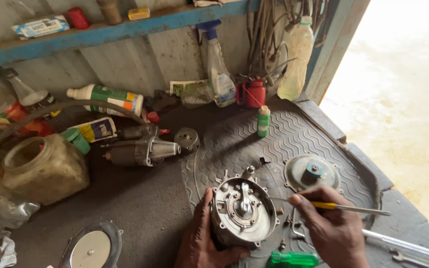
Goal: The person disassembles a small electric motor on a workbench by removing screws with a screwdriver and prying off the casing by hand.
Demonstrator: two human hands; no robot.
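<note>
Down at the near edge, the left hand (202, 238) cups the round metal housing (243, 212) from its left side, palm under the rim, thumb pointing up along the casing and fingers curled out of sight beneath it. The housing sits open-face up on the ribbed rubber mat (294, 134), its centre lever and ring plainly showing. The right hand (331, 226) comes in from the lower right, wrist bent, fingers pressed together in a pinch on a thin tool with a yellow grip (323, 204); its fine tip reaches left to the housing's right rim. Just below the hands lies a green-handled screwdriver (294, 259), and small screws (286, 221) are scattered between the housing and the right hand. A little further up the mat, a round cover plate (310, 171) lies flat, near but apart. To the left, off the mat, a starter motor (142, 151) lies on its side beside a cloudy plastic jar (43, 168). At the back, a small green bottle (263, 120) stands upright, with a spray bottle (219, 74) and red can (251, 93) against the wall.
</note>
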